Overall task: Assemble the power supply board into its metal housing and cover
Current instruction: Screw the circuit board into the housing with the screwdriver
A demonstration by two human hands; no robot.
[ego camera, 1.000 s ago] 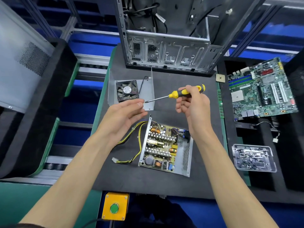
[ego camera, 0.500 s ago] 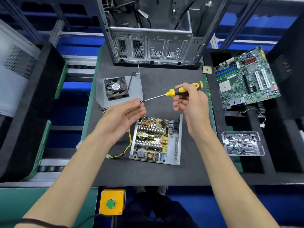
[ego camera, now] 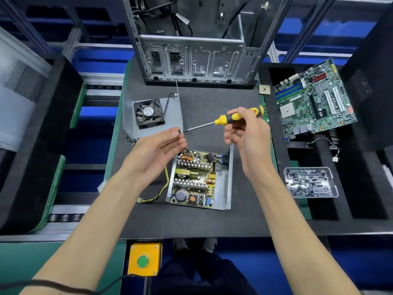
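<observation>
Dark foam mat [ego camera: 244, 209] on the bench, open PC chassis [ego camera: 195, 54] at the far edge, so everything sits within reach. I've got the power supply board [ego camera: 194, 177] already lying in its metal housing [ego camera: 226, 184] right below my hands, and the cover [ego camera: 172, 116], with the fan on it, is lying apart just beyond. My right hand [ego camera: 246, 133] is curled around the yellow-and-black screwdriver [ego camera: 225, 120], shaft pointed left so the tip meets my left hand [ego camera: 157, 150], whose fingertips pinch what looks like a small screw [ego camera: 180, 131], though it's too tiny to be sure. I'd guess I'm seating it on the tip before driving it into the board. Screw tray [ego camera: 310, 183] sits off to the right.
</observation>
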